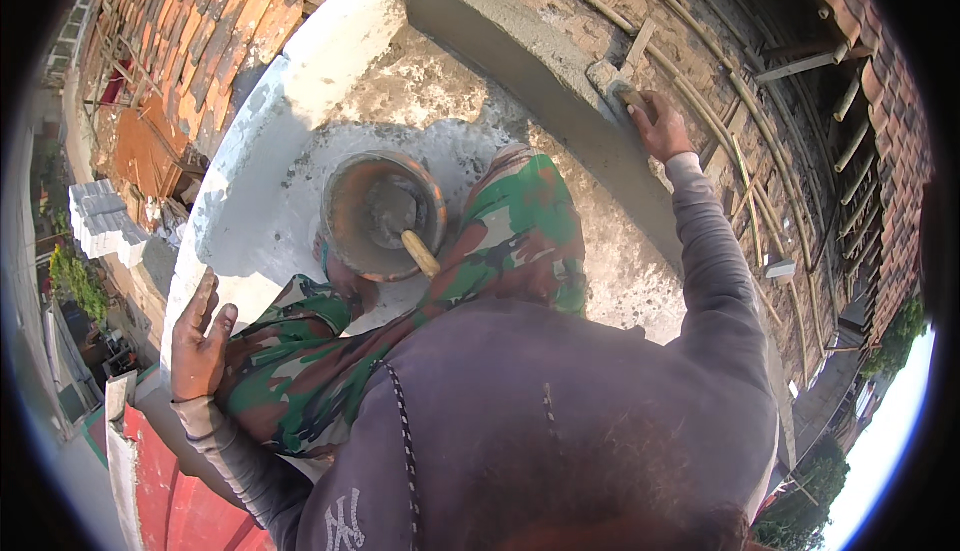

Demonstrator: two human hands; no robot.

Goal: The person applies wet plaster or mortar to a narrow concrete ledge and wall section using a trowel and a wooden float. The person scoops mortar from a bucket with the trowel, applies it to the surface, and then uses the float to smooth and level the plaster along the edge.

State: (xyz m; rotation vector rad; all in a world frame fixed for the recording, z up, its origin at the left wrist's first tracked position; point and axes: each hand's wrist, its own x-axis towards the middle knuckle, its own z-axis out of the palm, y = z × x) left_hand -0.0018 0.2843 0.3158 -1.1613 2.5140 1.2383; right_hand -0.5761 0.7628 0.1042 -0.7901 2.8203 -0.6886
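My right hand [660,126] is closed round the handle of a small, cement-coated trowel [606,79]. The tool's flat part rests at the top edge of a grey plastered low wall [520,61]. My left hand [200,346] is open, fingers raised and apart, beside the white-painted wall [235,186] on the left; whether its palm touches the edge is unclear. Between my legs stands a round, mortar-smeared bucket [432,191]. Grey material lies inside it, and a wooden handle [420,253] sticks out over its near rim.
Below me is a stained concrete floor [640,291] enclosed by the low walls. Clay roof tiles [220,31] lie beyond the far left. Bamboo poles [740,166] run outside the right wall. Stacked pale blocks [100,219] stand lower left, near red metal sheeting [185,496].
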